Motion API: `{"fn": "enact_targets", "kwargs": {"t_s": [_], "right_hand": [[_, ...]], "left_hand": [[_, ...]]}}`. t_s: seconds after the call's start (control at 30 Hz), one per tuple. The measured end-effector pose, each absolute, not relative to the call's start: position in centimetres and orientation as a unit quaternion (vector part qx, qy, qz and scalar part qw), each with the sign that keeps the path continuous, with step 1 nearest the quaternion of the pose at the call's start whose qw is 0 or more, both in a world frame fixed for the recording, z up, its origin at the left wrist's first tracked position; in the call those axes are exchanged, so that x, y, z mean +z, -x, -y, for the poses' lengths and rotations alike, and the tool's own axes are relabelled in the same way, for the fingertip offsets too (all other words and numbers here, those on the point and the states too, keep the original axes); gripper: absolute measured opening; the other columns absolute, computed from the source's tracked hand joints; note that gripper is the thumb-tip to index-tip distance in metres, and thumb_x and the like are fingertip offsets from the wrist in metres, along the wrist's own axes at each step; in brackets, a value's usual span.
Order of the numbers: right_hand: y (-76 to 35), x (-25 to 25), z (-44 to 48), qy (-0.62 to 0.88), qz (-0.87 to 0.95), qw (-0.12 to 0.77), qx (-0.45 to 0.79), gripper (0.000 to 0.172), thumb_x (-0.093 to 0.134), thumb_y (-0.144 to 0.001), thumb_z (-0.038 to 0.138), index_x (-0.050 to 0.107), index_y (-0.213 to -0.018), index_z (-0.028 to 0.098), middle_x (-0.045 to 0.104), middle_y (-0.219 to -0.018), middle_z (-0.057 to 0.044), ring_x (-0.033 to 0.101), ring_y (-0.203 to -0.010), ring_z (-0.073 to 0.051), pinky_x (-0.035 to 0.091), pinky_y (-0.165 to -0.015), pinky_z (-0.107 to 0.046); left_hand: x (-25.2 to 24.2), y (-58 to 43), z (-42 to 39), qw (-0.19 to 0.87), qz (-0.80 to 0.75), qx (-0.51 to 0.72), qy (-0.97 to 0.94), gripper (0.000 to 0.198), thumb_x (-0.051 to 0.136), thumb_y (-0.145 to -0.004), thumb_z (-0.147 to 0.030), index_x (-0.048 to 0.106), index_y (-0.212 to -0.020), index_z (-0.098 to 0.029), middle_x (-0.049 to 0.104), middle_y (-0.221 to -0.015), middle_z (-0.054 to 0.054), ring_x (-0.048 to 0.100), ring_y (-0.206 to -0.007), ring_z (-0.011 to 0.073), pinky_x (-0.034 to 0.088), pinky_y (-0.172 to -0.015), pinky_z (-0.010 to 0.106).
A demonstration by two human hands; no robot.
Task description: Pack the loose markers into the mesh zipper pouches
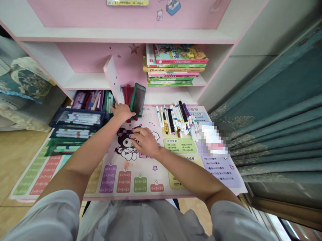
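My left hand reaches to the foot of an upright white divider. Its fingers are spread; the thumb side lies by a dark green mesh pouch, and I cannot tell if they touch. Behind that pouch stands a red pouch. Over the cartoon figure on the printed desk mat, my right hand hovers or rests with loosely bent, parted fingers and nothing visible in them. Loose markers lie in a pile to its upper right.
At the left, dark blue mesh pouches and a green pouch hold pens. Purple pouches stand in the lower shelf. Stacked books fill the shelf's right part. A teal curtain hangs at the right.
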State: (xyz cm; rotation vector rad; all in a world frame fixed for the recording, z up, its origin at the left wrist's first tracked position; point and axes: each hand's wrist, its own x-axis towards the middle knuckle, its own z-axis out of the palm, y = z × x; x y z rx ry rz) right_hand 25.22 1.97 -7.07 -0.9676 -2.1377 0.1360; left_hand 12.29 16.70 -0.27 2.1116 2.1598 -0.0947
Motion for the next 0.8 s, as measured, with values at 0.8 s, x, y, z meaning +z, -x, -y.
{"fn": "enact_targets", "kwargs": {"t_s": [0.8], "right_hand": [[-24.9,-5.0,0.2,0.279,0.834,0.476,-0.004,0.006,0.057,-0.092,0.022,0.063,-0.089,0.021,0.067,-0.102,-0.011,0.062,-0.095,-0.021,0.05,-0.084,-0.04]], "left_hand": [[2.8,-6.9,-3.3,0.018,-0.577,0.261,-0.774,0.015,0.06,-0.089,-0.029,0.056,-0.077,-0.022,0.065,-0.132,0.011,0.04,-0.145,0.0342,0.019,-0.119,0.066]]}}
